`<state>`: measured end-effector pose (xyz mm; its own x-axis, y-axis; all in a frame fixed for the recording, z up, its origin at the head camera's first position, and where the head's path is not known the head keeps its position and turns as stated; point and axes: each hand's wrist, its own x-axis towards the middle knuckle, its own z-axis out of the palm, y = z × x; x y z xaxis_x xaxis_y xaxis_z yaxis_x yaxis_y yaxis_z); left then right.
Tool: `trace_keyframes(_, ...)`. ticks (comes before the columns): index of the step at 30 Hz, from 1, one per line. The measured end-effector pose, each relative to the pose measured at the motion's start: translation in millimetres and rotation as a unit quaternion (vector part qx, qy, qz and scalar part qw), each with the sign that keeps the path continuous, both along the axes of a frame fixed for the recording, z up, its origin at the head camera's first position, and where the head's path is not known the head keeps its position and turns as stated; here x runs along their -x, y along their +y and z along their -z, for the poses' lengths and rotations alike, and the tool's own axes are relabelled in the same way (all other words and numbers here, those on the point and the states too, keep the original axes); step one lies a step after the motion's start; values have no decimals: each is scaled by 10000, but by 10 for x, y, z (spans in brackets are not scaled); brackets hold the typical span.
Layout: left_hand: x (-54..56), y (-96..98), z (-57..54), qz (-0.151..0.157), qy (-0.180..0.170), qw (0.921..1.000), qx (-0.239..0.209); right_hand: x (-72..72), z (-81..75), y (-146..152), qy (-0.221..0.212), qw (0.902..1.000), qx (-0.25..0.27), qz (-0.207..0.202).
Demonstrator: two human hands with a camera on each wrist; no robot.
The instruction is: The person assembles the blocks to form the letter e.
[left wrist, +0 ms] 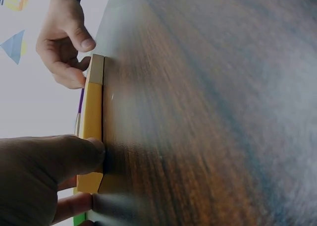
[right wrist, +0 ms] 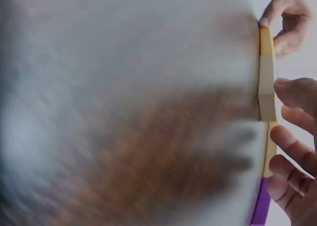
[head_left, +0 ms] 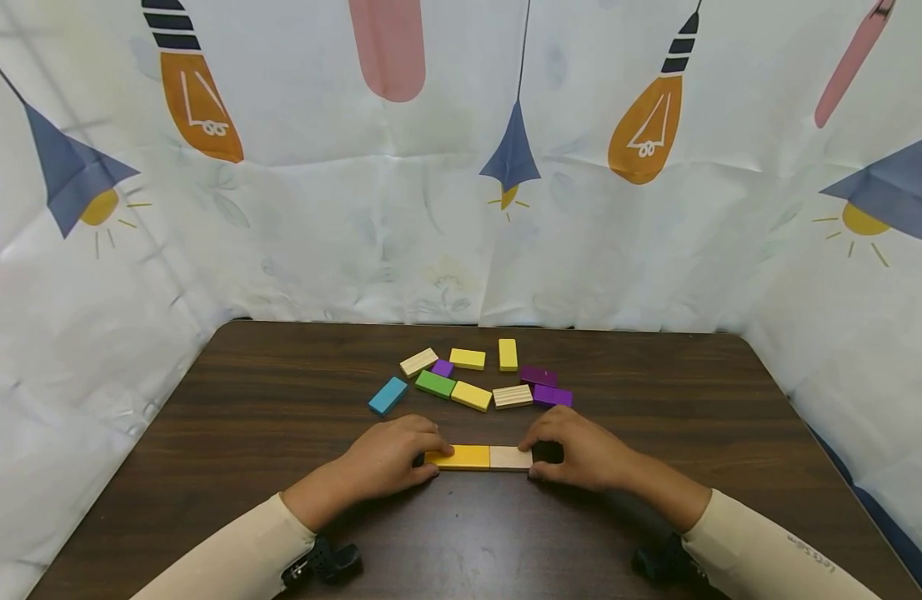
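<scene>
Between left hand [head_left: 392, 457] and right hand [head_left: 587, 454], a yellow rectangular wooden block [head_left: 467, 457] abuts a pale rectangular wooden block [head_left: 509, 458]. Left pinches yellow; right's digits stand apart. Keep faces flush.

A row of two blocks [head_left: 476, 457], end touching end, lies on the table [head_left: 243, 417]. The left hand [head_left: 389, 454] is around the row's left end, the right hand [head_left: 584, 450] at its right end. Behind the row lie scattered blocks [head_left: 472, 396], the outermost reaching past both its ends. Well behind the row, a curtain [head_left: 318, 233] hangs.
</scene>
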<state>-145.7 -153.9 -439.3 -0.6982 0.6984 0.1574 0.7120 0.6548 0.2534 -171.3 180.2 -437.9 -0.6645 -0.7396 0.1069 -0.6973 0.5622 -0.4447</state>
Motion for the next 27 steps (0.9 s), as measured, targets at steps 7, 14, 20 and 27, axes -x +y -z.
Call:
trace_keyframes(7, -1, -1, 5, 5, -4, 10000, -3, 180, -110, 63, 293, 9991, 92, 276)
trace_keyframes(14, 7, -9, 11, 10, 9, 10000, 25, 458, -182, 136, 340, 9965, 247, 717)
trace_keyframes(20, 15, -10, 16, 63, 53, 10000, 27, 673, -166, 197, 337, 9949, 160, 938)
trace_keyframes(27, 22, -8, 27, 56, 36, 10000, 34, 843, -113, 245, 269, 9957, 278, 842)
